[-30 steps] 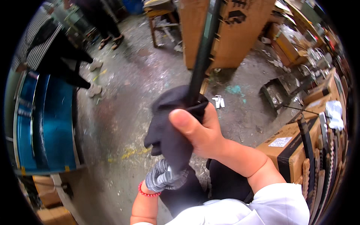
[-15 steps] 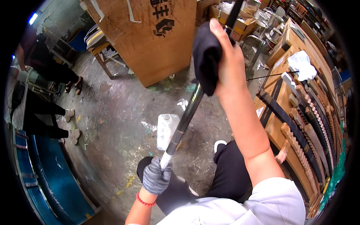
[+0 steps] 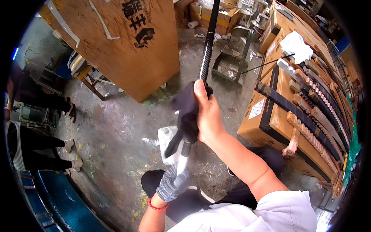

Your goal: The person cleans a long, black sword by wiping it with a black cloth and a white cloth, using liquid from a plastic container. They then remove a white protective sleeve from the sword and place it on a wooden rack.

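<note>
A long black rod (image 3: 207, 56), with a woven carbon-like pattern and a white lower end, slants up and away in front of me. My left hand (image 3: 172, 185), in a grey knit glove with a red bead bracelet at the wrist, is closed around the white end. Bare, my right hand (image 3: 209, 116) wraps a black cloth (image 3: 188, 116) around the rod's middle, thumb pointing upward along it. Part of the cloth hangs loose, and its edge is blurred. Behind the rod, a white plastic jug (image 3: 164, 135) on the floor is partly hidden by the cloth.
A tall brown carton (image 3: 127, 58) stands ahead at left. On the right, several sword-like pieces (image 3: 309, 123) and a white cloth (image 3: 296, 45) lie over boxes (image 3: 255, 116). Two people (image 3: 42, 154) stand at far left, near a blue trough (image 3: 62, 201). A metal cart (image 3: 228, 65) sits beyond.
My right hand has slid down the rod with the black cloth, closer to my left hand. My left hand keeps its hold on the white end. The view has shifted somewhat.
</note>
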{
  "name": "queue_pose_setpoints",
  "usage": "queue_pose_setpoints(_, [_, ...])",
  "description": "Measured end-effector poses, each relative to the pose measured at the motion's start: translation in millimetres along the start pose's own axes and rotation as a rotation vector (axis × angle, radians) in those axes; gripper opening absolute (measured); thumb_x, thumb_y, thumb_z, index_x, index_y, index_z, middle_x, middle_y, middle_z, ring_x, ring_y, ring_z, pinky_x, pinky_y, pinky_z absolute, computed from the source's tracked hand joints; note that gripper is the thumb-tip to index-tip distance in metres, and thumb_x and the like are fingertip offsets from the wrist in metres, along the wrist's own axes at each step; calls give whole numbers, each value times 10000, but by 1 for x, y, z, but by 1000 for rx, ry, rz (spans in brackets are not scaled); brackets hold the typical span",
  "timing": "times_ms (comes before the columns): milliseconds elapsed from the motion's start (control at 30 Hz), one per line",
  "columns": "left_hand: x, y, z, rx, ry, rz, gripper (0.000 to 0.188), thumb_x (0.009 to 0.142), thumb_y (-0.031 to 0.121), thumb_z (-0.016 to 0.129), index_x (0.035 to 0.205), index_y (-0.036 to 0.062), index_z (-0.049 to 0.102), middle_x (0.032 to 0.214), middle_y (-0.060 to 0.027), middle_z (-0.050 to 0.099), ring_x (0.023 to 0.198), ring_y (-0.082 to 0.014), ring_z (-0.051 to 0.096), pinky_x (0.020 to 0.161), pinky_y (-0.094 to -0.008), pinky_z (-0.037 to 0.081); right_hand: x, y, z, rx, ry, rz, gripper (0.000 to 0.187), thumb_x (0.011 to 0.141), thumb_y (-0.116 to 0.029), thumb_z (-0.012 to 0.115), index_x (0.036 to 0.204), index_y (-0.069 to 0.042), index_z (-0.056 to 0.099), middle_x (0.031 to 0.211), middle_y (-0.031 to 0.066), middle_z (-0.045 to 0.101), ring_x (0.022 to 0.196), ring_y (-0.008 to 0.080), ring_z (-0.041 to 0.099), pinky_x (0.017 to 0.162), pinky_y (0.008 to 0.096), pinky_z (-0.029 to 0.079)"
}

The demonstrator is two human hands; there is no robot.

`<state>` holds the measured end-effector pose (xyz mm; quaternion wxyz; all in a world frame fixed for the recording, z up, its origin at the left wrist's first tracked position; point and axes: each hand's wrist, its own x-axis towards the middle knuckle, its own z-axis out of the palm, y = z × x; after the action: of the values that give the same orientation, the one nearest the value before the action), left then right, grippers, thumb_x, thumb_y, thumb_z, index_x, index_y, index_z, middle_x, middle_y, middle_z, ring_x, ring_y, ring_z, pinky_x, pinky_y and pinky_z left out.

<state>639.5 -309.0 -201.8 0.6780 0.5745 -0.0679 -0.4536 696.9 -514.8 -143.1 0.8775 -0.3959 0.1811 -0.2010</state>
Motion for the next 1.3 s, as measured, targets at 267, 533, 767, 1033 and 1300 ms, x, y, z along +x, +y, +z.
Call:
queue_pose_setpoints(267, [-48,-87,-18,838,307,111,97,795,83,555,867,36,511,648,-115,554,542,-254,540,531,-332,439,104,-87,-51,-13,248,-102,449,733,-531,657,749,-88,583,646,68,611,513,206,585,462,342,470])
queue_pose_setpoints(533, [-68,-93,-37,871,388,-11,162,791,170,576,887,55,514,669,-176,595,616,-371,592,533,-446,463,63,-65,-50,131,143,-127,317,770,-345,679,808,-40,601,737,54,623,651,151,604,628,273,497])
queue_pose_setpoints(767, [-51,-44,5,1055,413,73,158,791,144,575,892,45,506,647,-176,573,611,-376,577,532,-419,455,6,8,-31,-170,266,-36,354,772,-359,676,849,-26,585,769,23,578,663,139,553,654,267,461])
queue_pose_setpoints(1033, [-80,-64,-11,890,175,218,194,806,140,577,979,63,538,657,-26,556,508,-186,531,485,-290,429,99,-82,-77,85,-8,-145,271,791,-344,630,825,-78,596,712,58,625,613,144,607,544,294,515])
queue_pose_setpoints(1300, [-57,-15,23,-348,-207,-320,220,822,189,618,793,32,466,516,-27,402,373,-96,346,338,-234,284,5,-49,-44,314,-269,172,272,793,-314,616,864,-56,570,714,21,576,611,113,569,561,239,469])
